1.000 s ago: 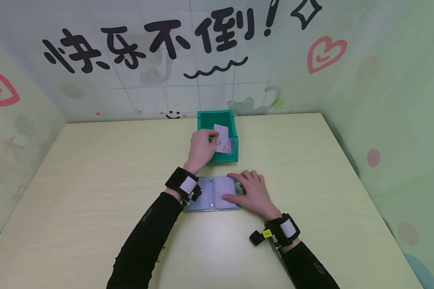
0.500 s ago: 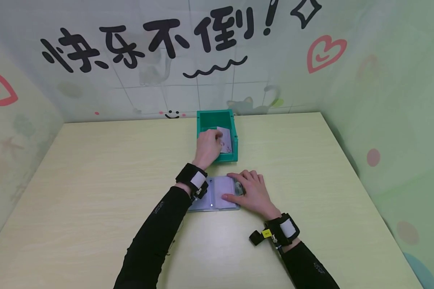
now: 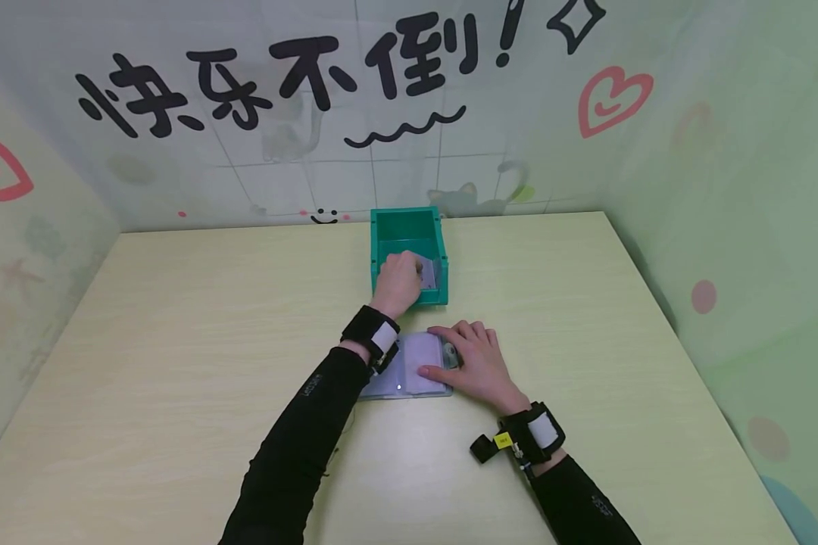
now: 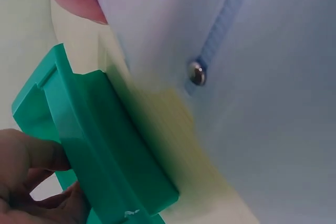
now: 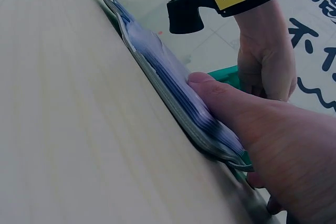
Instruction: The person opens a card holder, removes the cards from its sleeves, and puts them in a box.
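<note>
My left hand [image 3: 398, 284] reaches into the green plastic box [image 3: 409, 219], its fingers low inside. It appears to pinch a small pale pink card [image 3: 427, 274], partly hidden by the fingers. In the left wrist view the thumb [image 4: 50, 156] and fingers are seen beside the box wall. Closer to me lies an open card album [image 3: 423, 363] with pale lilac pages and a metal ring or stud [image 4: 197, 72] at its spine. My right hand [image 3: 480, 363] holds the album's right side, thumb on the pages and other fingers along the outer edge.
The pale wooden table [image 3: 211, 341] extends on both sides of the album. A printed backdrop [image 3: 245, 174] with black characters and hearts rises behind the table, and further patterned walls flank it. My left forearm crosses over the album's left part.
My left hand has shifted right and down into the box, lowering the card, which stood higher and showed more before. The right hand and album have stayed in place.
</note>
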A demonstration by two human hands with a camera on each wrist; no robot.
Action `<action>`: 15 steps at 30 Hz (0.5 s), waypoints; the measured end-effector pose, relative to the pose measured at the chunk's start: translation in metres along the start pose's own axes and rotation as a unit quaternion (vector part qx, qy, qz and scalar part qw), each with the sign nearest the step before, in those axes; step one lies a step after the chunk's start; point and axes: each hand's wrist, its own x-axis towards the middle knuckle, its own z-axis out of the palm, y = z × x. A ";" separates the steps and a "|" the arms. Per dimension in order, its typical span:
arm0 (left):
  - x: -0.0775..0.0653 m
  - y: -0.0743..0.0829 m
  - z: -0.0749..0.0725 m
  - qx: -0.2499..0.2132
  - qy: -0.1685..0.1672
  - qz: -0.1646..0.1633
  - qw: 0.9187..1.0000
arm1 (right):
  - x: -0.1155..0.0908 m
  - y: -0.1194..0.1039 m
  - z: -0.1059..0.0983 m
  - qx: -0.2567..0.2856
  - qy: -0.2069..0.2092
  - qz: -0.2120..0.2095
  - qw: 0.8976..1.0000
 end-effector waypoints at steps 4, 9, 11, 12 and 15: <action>0.000 0.002 0.004 0.015 -0.028 -0.006 0.999 | 0.000 0.000 -0.001 0.000 0.004 -0.005 1.000; -0.002 0.003 0.006 0.020 -0.047 -0.010 0.999 | -0.001 0.000 -0.001 -0.001 0.006 -0.010 1.000; -0.002 0.004 0.007 0.023 -0.053 -0.013 0.998 | -0.001 0.000 -0.001 -0.003 0.005 -0.010 1.000; -0.003 0.004 0.007 0.025 -0.057 -0.015 0.998 | -0.001 0.000 -0.001 -0.004 0.005 -0.009 1.000; -0.004 0.005 0.007 0.040 -0.062 -0.019 0.997 | 0.000 0.000 -0.001 -0.005 0.004 -0.007 1.000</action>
